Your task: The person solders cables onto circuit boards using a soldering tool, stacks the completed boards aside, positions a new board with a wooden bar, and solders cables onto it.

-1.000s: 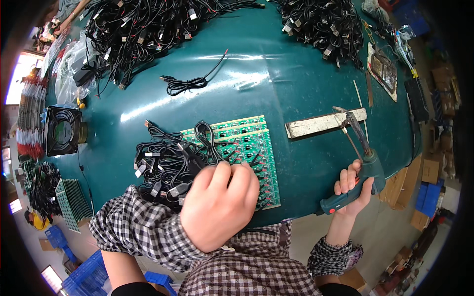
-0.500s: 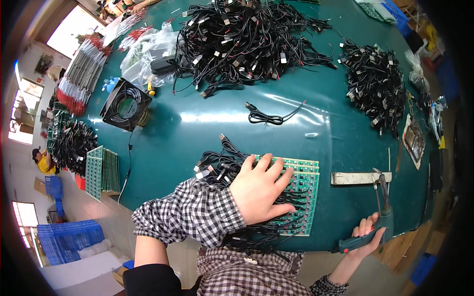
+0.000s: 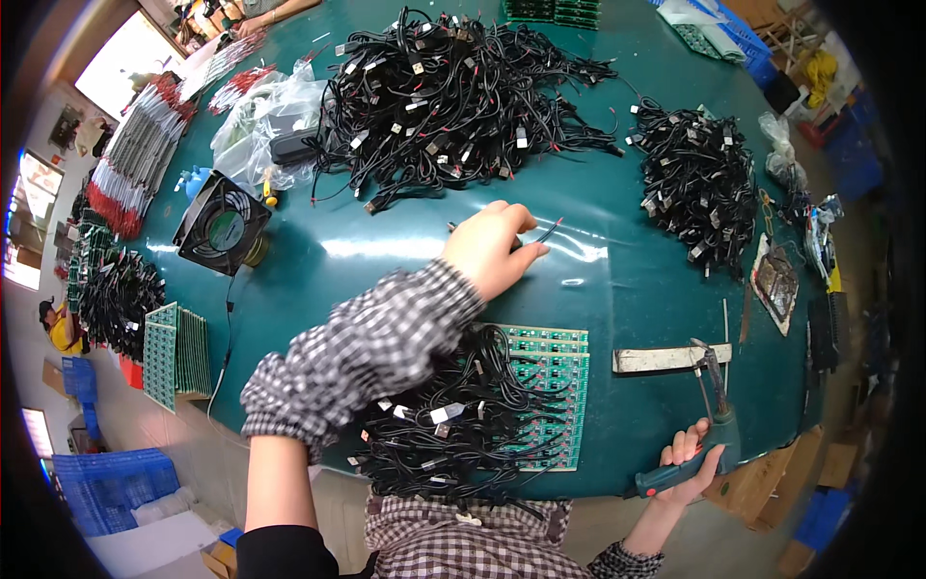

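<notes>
My left hand (image 3: pixel 490 249) reaches over the middle of the table, its fingers closed round a black USB cable (image 3: pixel 551 230). The cable's thin wire end sticks out by my fingertips; most of its coil is hidden under the hand. In my right hand (image 3: pixel 687 465) is a green gun-shaped soldering iron (image 3: pixel 721 436), its tip raised in front of a pale flat strip (image 3: pixel 666 358). Between my arms lies a green circuit board panel (image 3: pixel 569 415). Many black USB cables (image 3: pixel 444 425) spread over its left side, their wire ends running onto the board.
A large heap of black cables (image 3: pixel 453 106) fills the far middle, with a smaller heap (image 3: pixel 699 183) at the right. To the left stand a small fan (image 3: pixel 225 230) and stacked circuit boards (image 3: pixel 178 357). A person's arm (image 3: pixel 280 14) shows at the far left edge.
My left hand has left the board panel, moved away from me, and closed on the single cable. My right hand still holds the soldering iron. The whole view has shifted slightly.
</notes>
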### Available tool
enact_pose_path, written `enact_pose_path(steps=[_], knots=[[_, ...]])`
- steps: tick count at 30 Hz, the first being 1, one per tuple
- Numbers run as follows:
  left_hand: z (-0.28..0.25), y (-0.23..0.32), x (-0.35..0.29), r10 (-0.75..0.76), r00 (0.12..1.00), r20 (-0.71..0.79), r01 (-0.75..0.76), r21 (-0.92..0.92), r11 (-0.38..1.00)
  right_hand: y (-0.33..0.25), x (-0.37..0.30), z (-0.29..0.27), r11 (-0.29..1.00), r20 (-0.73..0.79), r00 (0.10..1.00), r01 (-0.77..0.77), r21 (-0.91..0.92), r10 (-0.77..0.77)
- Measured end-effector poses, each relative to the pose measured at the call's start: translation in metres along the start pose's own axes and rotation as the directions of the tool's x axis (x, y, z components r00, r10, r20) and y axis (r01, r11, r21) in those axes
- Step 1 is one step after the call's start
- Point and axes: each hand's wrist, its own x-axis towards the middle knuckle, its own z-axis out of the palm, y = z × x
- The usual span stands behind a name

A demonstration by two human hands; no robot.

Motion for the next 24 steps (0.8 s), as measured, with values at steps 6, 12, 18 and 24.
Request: enact_pose_path(steps=[6, 12, 18, 24], knots=[[0.028, -0.027, 0.02, -0.045, 0.995, -0.093, 0.037, -0.084, 0.996, 0.002, -0.004, -0.002, 0.999, -0.066, 0.998, 0.017, -0.043, -0.02], [0.016, -0.021, 0.011, -0.048, 0.993, -0.11, 0.01, -0.317, 0.948, -0.001, -0.005, -0.004, 0.999, -0.074, 0.997, 0.013, -0.053, -0.017], [0.013, -0.022, 0.007, -0.034, 0.998, -0.044, 0.016, -0.373, 0.928, 0.0, -0.004, 0.005, 0.999, -0.075, 0.997, 0.017, -0.037, -0.02], [0.005, -0.021, 0.007, 0.055, 0.983, -0.175, -0.11, -0.322, 0.94, 0.0, -0.006, 0.007, 0.998, -0.111, 0.993, 0.024, -0.059, -0.031]])
